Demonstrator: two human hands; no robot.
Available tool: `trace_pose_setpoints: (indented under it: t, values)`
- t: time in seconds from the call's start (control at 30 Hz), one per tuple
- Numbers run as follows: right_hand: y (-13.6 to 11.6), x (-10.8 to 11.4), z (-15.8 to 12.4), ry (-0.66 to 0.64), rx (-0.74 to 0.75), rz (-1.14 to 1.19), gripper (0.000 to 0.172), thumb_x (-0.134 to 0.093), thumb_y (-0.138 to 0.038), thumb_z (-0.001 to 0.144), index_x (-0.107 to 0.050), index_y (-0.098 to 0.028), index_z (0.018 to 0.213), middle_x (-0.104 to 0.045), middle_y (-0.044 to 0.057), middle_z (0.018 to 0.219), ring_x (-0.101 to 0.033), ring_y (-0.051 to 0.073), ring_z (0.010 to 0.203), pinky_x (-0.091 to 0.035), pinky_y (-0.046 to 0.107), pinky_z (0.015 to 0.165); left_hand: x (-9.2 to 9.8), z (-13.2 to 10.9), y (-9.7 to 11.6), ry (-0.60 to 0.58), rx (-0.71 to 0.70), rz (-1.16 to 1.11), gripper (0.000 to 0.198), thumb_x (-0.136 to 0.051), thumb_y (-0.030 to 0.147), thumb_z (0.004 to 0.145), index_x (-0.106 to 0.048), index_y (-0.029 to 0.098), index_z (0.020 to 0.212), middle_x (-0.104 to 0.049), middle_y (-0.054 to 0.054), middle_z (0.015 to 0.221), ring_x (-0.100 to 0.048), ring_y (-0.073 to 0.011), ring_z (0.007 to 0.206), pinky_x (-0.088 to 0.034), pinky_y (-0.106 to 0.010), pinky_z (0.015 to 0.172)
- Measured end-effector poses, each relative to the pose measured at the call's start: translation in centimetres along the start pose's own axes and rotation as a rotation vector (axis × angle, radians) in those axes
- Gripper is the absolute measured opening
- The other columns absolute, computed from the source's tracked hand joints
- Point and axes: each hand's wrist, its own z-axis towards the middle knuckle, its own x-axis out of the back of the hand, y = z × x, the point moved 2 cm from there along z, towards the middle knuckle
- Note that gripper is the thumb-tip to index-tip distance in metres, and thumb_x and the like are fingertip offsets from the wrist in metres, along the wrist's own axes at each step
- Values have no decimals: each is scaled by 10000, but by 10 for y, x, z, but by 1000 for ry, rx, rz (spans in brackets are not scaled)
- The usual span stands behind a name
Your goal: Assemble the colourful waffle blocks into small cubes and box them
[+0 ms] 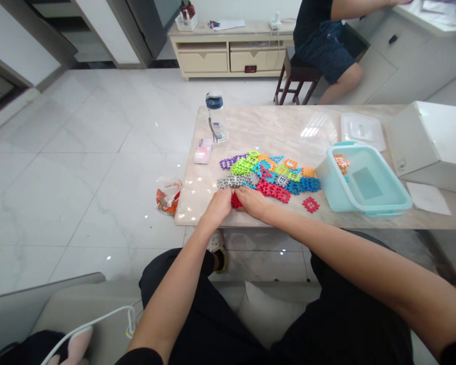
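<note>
While both the left hand (219,204) and right hand (252,201) pinch a small red toothed plastic tile (235,201) at the marble table's (197,203) near edge, a slip could drop it floorward.

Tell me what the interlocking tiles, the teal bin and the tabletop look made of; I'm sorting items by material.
Interlocking tiles: likely moulded plastic, in bright solid colours with crisp toothed edges.
Teal bin: plastic, smooth with a slight sheen, thin moulded rim.
Tabletop: marble or marble-look stone, polished; veined and reflecting glare.
Both hands hold a red tile.
</note>
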Motion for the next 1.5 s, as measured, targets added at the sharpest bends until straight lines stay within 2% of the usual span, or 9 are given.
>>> trace_pose_setpoints:
  t: [0.23, 0.33, 0.43, 0.6, 0.8, 0.97, 1.1, 1.27, 1.5]
  values:
    - [-8, 3, 9, -37, -3, 16, 203, -654, -144, 1023, -708, -53, 1196, -703, 189, 1241, -645, 249, 1226, -534, 365, 1125, 1, 3, -5, 13, -70, -84, 257, -562, 133, 948, -791, 154, 1062, -807, -189, 1077, -763, -298, 1049, -561, -348, 967]
    - [-10, 6, 14, -8, -34, 39, 292, -667, -302, 1058, -689, -102, 1269, -688, 134, 1286, -668, 224, 1176, -582, 408, 1067, 1, 8, -15, 12, -44, -117, 219, -661, 190, 900, -812, 192, 1059, -828, -157, 1050, -773, -300, 1047, -566, -335, 972]
    - [-10, 10, 18, 10, -59, 36, 372, -686, -415, 1055, -674, -143, 1307, -678, 104, 1314, -681, 224, 1172, -600, 447, 1038, 5, 12, -24, 100, 2, -177, 212, -713, 232, 870, -822, 226, 1053, -840, -128, 1016, -785, -311, 1030, -587, -350, 956]
    - [-4, 13, 19, -14, -32, 42, 212, -787, -238, 944, -753, -96, 1098, -740, 158, 1161, -688, 241, 1107, -547, 351, 1052, 21, 9, -29, 262, 63, -440, 298, -769, 255, 834, -805, 197, 1124, -842, -99, 993, -803, -272, 940, -620, -363, 932]
    - [8, 12, 21, -13, -82, 100, 262, -852, -237, 875, -765, -59, 1046, -748, 180, 1114, -687, 263, 1095, -510, 302, 962, 34, 3, -25, 367, 62, -639, 242, -747, 286, 865, -800, 162, 1067, -830, -99, 982, -782, -228, 897, -621, -351, 922]
    - [11, 41, 18, 53, -136, 226, 234, -845, -261, 861, -759, -77, 978, -759, 106, 966, -645, 176, 858, -428, 245, 776, 31, 6, -28, 462, 127, -938, 333, -653, 449, 956, -735, 164, 1107, -796, -119, 1094, -754, -222, 992, -609, -331, 892]
    - [9, 75, 2, 131, -117, 364, 187, -834, -263, 873, -751, -101, 913, -743, 60, 904, -589, 133, 771, -372, 231, 725, 20, 6, -10, 242, 263, -1369, 511, -579, 639, 982, -675, 154, 1111, -766, -143, 1151, -742, -228, 1026, -611, -317, 845]
    - [9, 102, -28, 210, -49, 447, 151, -845, -173, 831, -751, -120, 937, -741, 52, 956, -628, 158, 858, -418, 244, 813, 18, 0, 46, -228, 36, -1749, 704, -437, 785, 1012, -707, 165, 1208, -785, -145, 1091, -743, -264, 1043, -625, -381, 897]
    - [36, 102, -71, 366, -39, 360, 382, -895, -312, 863, -698, -141, 1141, -723, 119, 1140, -661, 261, 1091, -498, 352, 984, 14, 8, 90, -347, -69, -1828, 600, -631, 691, 998, -741, 143, 1217, -783, -130, 1108, -739, -253, 1070, -615, -350, 936]
